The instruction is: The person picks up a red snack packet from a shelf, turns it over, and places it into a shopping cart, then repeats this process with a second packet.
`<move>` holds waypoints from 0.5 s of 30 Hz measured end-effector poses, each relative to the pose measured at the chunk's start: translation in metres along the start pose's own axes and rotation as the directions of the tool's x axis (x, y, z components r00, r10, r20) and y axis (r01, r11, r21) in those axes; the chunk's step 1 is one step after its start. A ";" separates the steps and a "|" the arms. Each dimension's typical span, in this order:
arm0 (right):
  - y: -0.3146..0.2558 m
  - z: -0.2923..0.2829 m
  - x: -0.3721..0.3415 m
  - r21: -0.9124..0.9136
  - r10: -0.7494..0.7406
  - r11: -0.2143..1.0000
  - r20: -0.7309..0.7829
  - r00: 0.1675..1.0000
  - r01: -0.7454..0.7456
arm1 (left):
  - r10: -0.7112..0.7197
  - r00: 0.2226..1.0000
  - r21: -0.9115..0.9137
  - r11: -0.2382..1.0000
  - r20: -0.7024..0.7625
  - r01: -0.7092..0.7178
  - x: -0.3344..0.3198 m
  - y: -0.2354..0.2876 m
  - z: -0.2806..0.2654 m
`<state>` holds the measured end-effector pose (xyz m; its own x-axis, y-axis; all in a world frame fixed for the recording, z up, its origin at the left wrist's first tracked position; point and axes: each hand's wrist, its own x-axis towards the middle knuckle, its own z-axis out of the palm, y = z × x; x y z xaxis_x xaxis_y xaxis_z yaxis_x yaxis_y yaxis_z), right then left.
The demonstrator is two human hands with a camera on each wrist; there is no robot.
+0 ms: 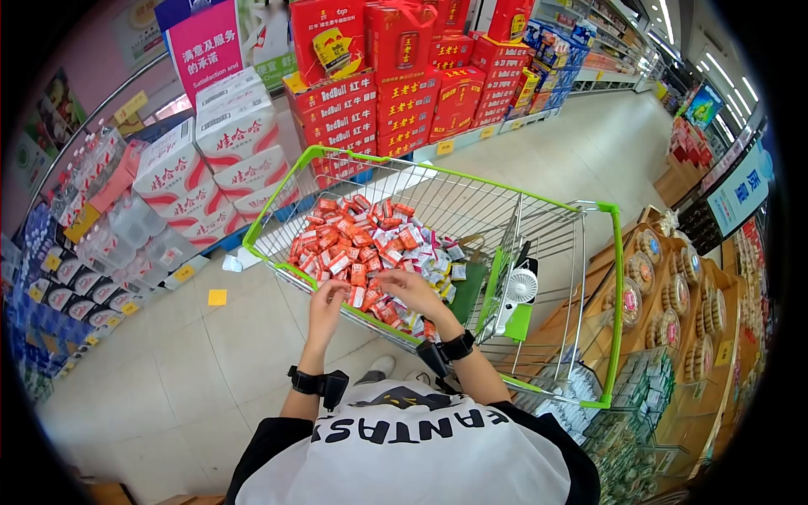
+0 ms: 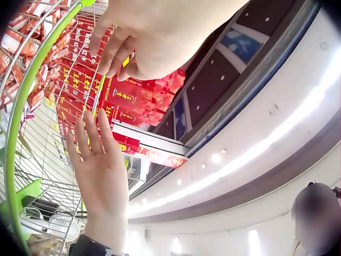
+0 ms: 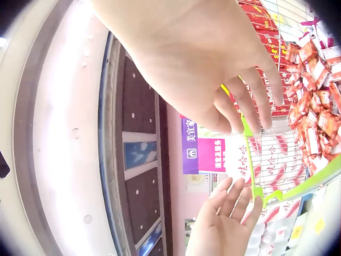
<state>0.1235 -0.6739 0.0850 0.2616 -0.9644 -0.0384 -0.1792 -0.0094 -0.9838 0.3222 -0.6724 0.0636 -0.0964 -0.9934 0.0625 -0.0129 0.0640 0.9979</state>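
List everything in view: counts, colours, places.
Packets: many, mostly orange, in cart
Cart: one, green and silver, centre
Fan: one, white, on cart
Boxes: many, red, beyond cart
Cartons: several, white, left
Bottles: many, clear, far left
Signs: several, pink, blue, background
Round packs: many, brownish, right shelves
Bystander: one, blurred, left wrist view
Wrist cameras: two, black, worn
Shirt: one, white and black, below
Left grip: one, bare, by packets
Right grip: one, bare, over packets

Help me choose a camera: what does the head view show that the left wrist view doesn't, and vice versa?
Only the head view: the lettered shirt, the pink sign and the yellow floor square.

Only the left wrist view: a blurred head at the right edge and dark panels with white dots.

Both: left hand, right hand, shopping cart, small wrapped packets, red boxes, white fan.
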 end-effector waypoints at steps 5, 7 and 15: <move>-0.006 -0.002 -0.011 -0.142 0.040 0.990 0.188 0.981 -0.013 | 0.013 0.985 0.048 0.999 0.172 -0.022 0.002 0.011 0.007; -0.017 -0.003 -0.022 -0.154 0.095 0.987 0.260 0.961 -0.056 | 0.001 0.974 0.073 0.997 0.227 -0.018 0.003 0.013 0.008; -0.015 -0.011 -0.051 -0.311 0.202 0.945 0.328 0.923 -0.096 | -0.058 0.887 0.046 0.998 0.458 0.041 0.007 0.019 0.031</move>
<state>0.1020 -0.6271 0.1036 0.5166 -0.8051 -0.2915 -0.4897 0.0015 -0.8719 0.2901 -0.6748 0.0821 -0.5407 -0.8411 -0.0109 -0.0630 0.0276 0.9976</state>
